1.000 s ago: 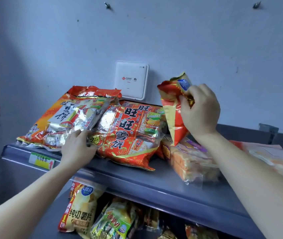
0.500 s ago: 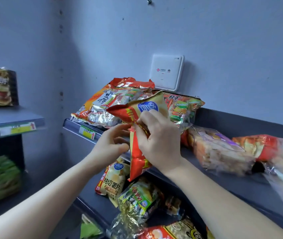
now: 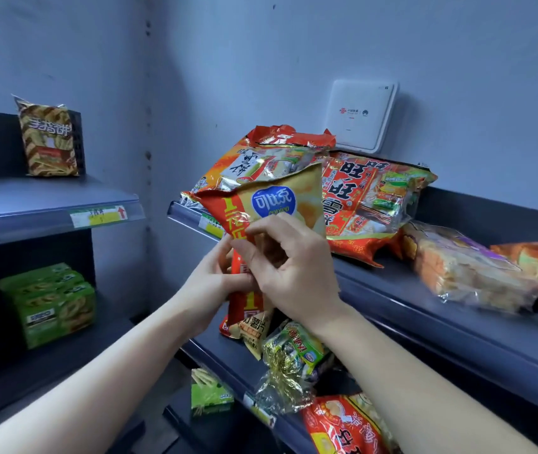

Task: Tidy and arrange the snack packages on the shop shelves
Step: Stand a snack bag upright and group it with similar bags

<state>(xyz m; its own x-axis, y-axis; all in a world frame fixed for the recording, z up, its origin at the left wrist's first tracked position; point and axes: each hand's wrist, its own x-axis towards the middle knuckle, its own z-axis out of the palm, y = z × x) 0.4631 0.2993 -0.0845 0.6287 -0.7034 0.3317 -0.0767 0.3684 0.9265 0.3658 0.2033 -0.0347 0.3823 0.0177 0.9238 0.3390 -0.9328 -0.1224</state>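
Grey shop shelves; left hand, right hand, both pinching chip bag

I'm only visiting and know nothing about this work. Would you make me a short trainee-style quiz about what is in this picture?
1. True or false: both hands grip the yellow-and-red crinkly chip bag.
2. Which item stands alone on the upper left grey shelf?
A. green cardboard biscuit boxes
B. brown-and-gold upright snack bag
C. white plastic wall box
3. Fill in: the large red foil rice-cracker bag lies on the ___ shelf of the right-hand unit.

Key
1. True: left hand and right hand both hold it.
2. B, the brown-and-gold upright snack bag.
3. top
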